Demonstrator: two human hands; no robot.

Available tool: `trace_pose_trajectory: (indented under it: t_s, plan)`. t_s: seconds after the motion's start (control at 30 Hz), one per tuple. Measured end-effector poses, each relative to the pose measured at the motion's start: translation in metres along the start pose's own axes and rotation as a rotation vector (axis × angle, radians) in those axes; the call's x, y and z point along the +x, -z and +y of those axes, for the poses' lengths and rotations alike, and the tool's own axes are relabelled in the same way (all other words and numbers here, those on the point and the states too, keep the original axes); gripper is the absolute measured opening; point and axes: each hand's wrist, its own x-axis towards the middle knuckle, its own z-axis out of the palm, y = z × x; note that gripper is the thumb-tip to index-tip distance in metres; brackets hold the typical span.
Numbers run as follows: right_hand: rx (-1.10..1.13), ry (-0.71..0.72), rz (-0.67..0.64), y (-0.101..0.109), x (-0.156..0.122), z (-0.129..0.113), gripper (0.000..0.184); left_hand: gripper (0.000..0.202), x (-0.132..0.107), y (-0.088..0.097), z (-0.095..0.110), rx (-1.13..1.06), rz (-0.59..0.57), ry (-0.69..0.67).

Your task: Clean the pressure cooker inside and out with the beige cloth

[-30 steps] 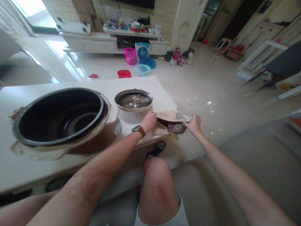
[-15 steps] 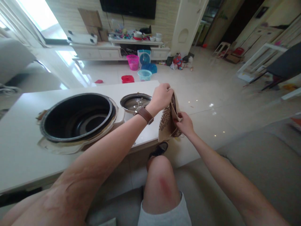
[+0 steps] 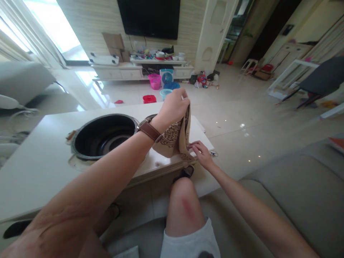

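A beige cloth [image 3: 172, 138] with a dark brown swirling pattern hangs folded over the near right part of the white table. My left hand [image 3: 174, 107], wearing a brown watch strap, is closed on its upper edge. Lower down and to the right, my right hand [image 3: 202, 154] pinches the lower edge with thumb and fingers. Left of the cloth stands a wide cooker pot [image 3: 88, 134] with a dark interior, partly covered by my left forearm. The round lid [image 3: 151, 116] behind my left wrist is mostly hidden.
The white table [image 3: 34, 168] lies under these things. My knee [image 3: 184, 204] and the grey sofa [image 3: 290, 186] are close in front. Beyond the table, a red basin [image 3: 149, 99], a pink basket [image 3: 154, 82] and a light blue basket [image 3: 166, 93] sit on the floor.
Both hands have moved left with the cloth, which now hangs over the table and covers more of the lid. My head view has tilted up a little.
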Motion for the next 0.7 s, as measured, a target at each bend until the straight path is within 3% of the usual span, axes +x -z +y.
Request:
trace_pose_trajectory:
  t_s: [0.13, 0.27, 0.33, 0.47, 0.63, 0.7]
  plan:
    - [-0.077, -0.152, 0.095, -0.046, 0.003, -0.019, 0.021, 0.013, -0.002, 0.012, -0.001, 0.018, 0.034, 0.018]
    - [-0.207, -0.182, 0.120, -0.080, 0.010, -0.038, 0.031, 0.011, -0.006, 0.020, 0.001, 0.011, 0.080, 0.038]
    - [-0.223, -0.177, 0.124, -0.091, 0.012, -0.045, 0.027, 0.012, -0.007, 0.023, 0.001, -0.001, 0.106, 0.033]
    - [-0.162, -0.152, 0.146, -0.092, 0.013, -0.052, 0.004, 0.012, -0.004, 0.027, -0.003, -0.025, 0.147, 0.027]
    - [-0.069, -0.160, 0.214, -0.083, 0.014, -0.065, 0.027, 0.011, 0.001, 0.027, -0.011, -0.048, 0.163, 0.036]
    - [-0.068, -0.164, 0.230, -0.083, 0.017, -0.069, 0.028, 0.011, 0.000, 0.026, -0.011, -0.048, 0.166, 0.025]
